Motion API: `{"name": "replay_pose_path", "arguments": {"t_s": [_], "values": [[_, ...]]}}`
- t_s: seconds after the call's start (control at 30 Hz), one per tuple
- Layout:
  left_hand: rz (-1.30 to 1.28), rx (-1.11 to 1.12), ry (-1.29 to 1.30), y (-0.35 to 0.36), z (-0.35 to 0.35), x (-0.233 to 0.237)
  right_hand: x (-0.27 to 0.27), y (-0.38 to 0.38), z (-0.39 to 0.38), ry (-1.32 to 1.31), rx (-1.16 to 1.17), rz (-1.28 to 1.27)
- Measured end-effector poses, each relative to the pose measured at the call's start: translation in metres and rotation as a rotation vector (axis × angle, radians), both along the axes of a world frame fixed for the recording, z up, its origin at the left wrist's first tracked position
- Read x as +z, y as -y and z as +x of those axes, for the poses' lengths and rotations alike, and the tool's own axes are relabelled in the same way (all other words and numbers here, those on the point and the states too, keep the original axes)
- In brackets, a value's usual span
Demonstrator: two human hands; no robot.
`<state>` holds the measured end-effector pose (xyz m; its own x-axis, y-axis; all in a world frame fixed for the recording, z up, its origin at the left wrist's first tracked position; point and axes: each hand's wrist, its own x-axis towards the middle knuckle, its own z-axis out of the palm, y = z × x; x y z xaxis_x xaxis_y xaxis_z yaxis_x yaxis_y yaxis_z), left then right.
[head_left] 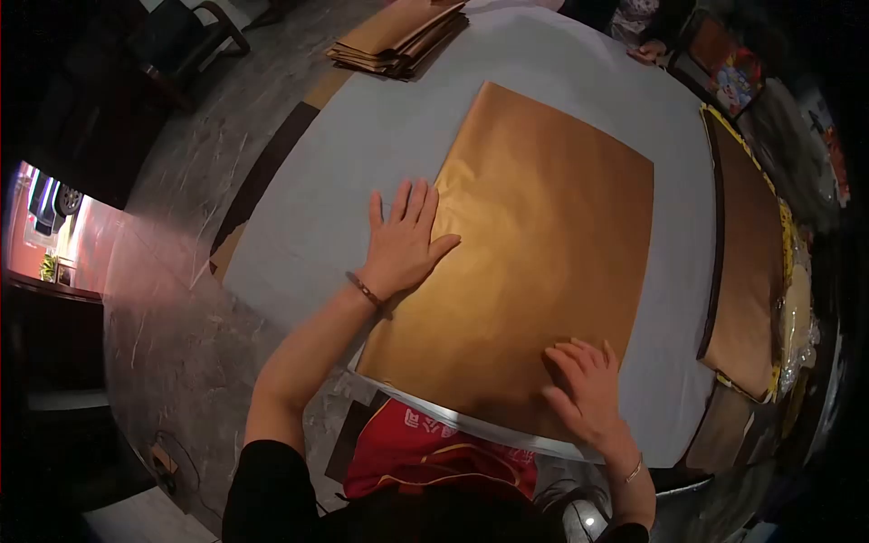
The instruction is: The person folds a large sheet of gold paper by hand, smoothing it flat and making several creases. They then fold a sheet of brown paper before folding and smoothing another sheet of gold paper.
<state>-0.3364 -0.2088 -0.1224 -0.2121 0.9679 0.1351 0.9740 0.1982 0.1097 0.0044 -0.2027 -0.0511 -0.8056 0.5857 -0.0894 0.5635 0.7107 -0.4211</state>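
A large sheet of golden-brown paper (543, 235) lies in front of me on the grey-white tabletop (335, 172). My left hand (405, 233) rests flat across its left edge, fingers spread, with the thumb on the paper and the other fingertips over the tabletop. Slight wrinkles show in the sheet beside that thumb. Near the lower right corner, my right hand (588, 389) is over the paper with its fingers apart and a little bent. Neither hand grasps anything.
Folded brown paper pieces (398, 41) are stacked at the far left table edge. To the right stands a brown panel (747, 262) with yellow edging, beside clear plastic wrap (799, 335). Another person's hand (647, 52) is at the far edge. A dark chair (186, 45) stands upper left.
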Motion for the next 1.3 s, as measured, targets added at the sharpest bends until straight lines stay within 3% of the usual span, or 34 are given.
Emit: {"name": "replay_pose_path", "arguments": {"t_s": [0.03,0.2,0.27,0.37,0.47,0.57,0.63,0.8,1.07,1.13,1.23,1.3], "values": [[0.013,-0.004,-0.01,0.0,0.001,-0.001,0.005,-0.016,-0.017,-0.023,-0.017,-0.043],[0.096,-0.022,-0.049,0.0,0.0,-0.005,-0.028,-0.111,-0.171,-0.308,0.222,0.287],[0.097,-0.017,-0.017,0.0,0.0,-0.004,-0.046,-0.15,-0.21,-0.1,0.44,0.612],[0.125,-0.034,-0.012,0.0,0.0,-0.002,-0.058,-0.178,-0.239,0.025,0.396,0.368],[0.105,-0.062,0.022,0.015,-0.002,0.008,-0.062,-0.183,-0.238,-0.008,0.378,0.317],[-0.025,-0.436,0.058,0.058,-0.006,0.017,-0.062,-0.182,-0.239,-0.022,0.366,0.321],[-0.161,-0.553,0.13,0.099,-0.005,0.023,-0.062,-0.181,-0.239,-0.038,0.354,0.282],[-0.286,-0.529,0.089,0.187,0.01,0.022,-0.06,-0.182,-0.239,-0.063,0.378,0.322],[-0.257,-0.524,-0.232,0.197,0.02,0.018,-0.053,-0.182,-0.249,0.025,0.238,0.333],[-0.237,-0.455,0.057,0.198,0.021,0.018,-0.052,-0.201,-0.255,0.062,0.182,0.329],[-0.228,-0.437,0.147,0.2,0.022,0.016,-0.057,-0.241,-0.266,0.035,0.14,0.256],[-0.278,-0.467,0.032,0.205,0.021,0.01,-0.059,-0.268,-0.271,0.02,0.131,0.244]]}}
